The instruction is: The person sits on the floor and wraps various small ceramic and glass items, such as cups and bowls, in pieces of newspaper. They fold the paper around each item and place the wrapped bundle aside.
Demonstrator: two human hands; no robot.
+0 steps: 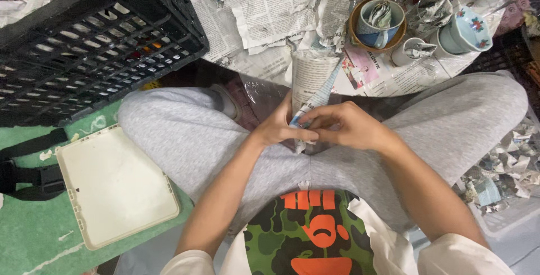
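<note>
1. Nearest the camera: a camouflage shirt print with orange shapes, below the newspaper-wrapped bundle [311,81].
2. The bundle lies in the lap, long axis running away from the person.
3. Left hand [279,129] and right hand [344,126] both pinch its near end, fingers pressed together.
4. Beyond the bundle: paper-stuffed cups [378,21]; to its left, a black crate [90,39].

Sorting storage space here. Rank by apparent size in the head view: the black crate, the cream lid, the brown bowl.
1. Black crate, largest, though cut off by the frame.
2. Cream lid, clearly smaller.
3. Brown bowl, smallest; it sits farther from the camera, which shrinks it somewhat.
</note>
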